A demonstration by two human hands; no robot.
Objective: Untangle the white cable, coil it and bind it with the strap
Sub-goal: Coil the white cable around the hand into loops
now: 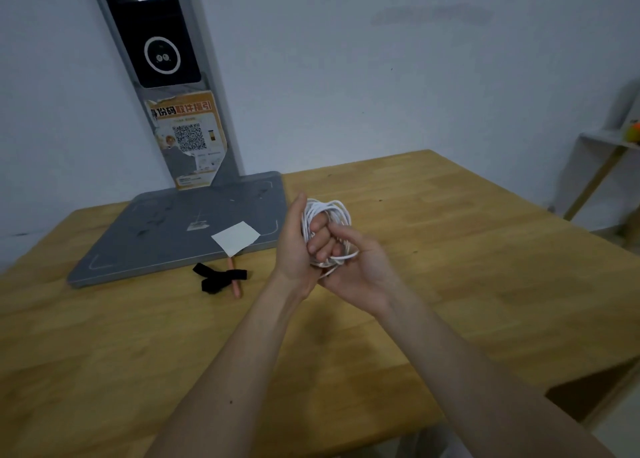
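The white cable (329,212) is wound in several loops around the fingers of my left hand (294,246), which holds the coil upright above the wooden table (450,250). My right hand (360,270) comes in from the right and pinches the cable's lower strands, thumb against the coil. The black strap (216,279) lies loose on the table to the left of my hands, partly across an orange pen (236,286).
A grey flat base (156,229) with an upright post carrying a screen and an orange QR poster stands at the back left. A white paper slip (235,236) lies on its near corner. A white shelf (599,167) is at the far right.
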